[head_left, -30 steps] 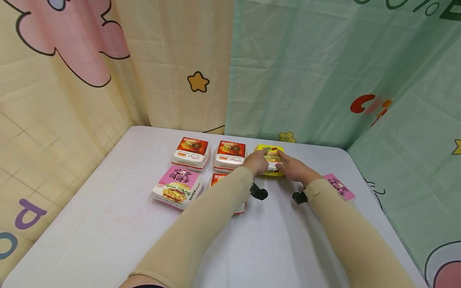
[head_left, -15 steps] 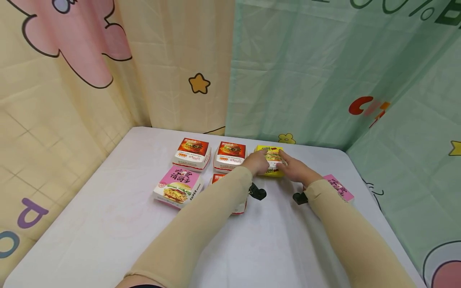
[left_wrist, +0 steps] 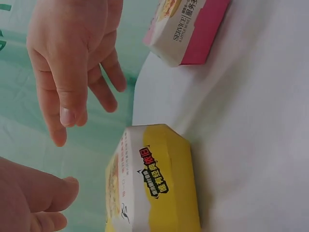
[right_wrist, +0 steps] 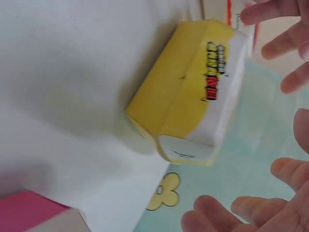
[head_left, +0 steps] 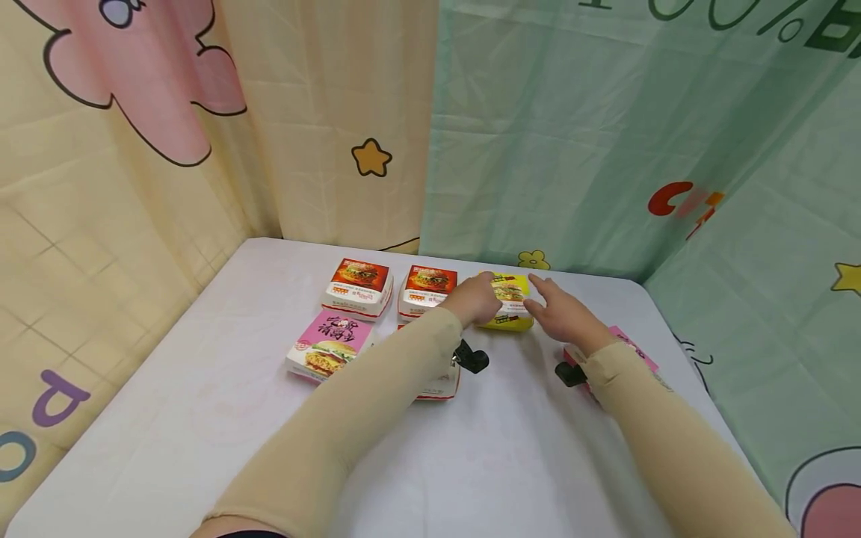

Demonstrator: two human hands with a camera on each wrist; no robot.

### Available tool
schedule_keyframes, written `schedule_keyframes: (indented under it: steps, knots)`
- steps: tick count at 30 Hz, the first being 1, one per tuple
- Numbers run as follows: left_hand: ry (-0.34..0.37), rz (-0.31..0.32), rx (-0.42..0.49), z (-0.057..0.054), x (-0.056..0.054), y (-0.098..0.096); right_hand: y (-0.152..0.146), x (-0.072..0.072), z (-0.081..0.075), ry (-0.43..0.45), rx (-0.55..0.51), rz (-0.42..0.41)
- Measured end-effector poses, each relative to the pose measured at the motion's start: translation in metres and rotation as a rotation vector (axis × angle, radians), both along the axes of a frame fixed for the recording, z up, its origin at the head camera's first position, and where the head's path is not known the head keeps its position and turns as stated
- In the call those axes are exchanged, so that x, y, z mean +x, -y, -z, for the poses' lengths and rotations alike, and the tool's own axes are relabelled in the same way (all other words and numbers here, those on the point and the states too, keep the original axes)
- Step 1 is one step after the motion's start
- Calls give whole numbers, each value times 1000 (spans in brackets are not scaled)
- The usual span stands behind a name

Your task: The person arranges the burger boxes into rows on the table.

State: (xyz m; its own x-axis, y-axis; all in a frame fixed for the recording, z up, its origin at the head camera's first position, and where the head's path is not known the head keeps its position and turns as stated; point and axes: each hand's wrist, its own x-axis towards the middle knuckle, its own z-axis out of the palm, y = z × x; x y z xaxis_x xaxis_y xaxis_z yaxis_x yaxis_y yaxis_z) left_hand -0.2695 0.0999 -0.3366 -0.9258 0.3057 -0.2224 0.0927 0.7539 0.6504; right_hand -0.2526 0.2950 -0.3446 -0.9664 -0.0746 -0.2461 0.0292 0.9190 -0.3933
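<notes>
A yellow burger box sits at the back of the table, its lid down. My left hand is at its left side, fingers relaxed and apart from the box in the right wrist view. On the other side, my right hand hovers with spread fingers, holding nothing. The left wrist view shows both hands above the yellow box, with a gap between them and it. A pink burger box stands to the right, partly hidden behind my right forearm.
Two red-and-white burger boxes, one at the far left and one beside it, stand in the back row. In front are a pink box and another red-and-white box, mostly covered by my left sleeve. Curtains hang behind the table.
Both hands have come away from the yellow burger box, the left one shifting left and the right one shifting right. The box has stayed in place.
</notes>
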Motion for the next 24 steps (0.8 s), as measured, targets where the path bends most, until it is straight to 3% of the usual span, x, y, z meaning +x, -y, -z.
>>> schedule_keyframes:
  steps: [5, 11, 19, 24]
  knots:
    - [-66, -9, -1, -7, 8, 1, -8, 15, -17, -48, 11, 9]
    - [-207, 59, 1, -14, 24, -10, -31, 40, -29, -84, 34, 28]
    - [-300, 215, 84, -18, 50, -24, -66, 69, -26, -118, 5, 69]
    - [-286, 284, 98, -11, 62, -38, -88, 80, -16, -136, 13, 95]
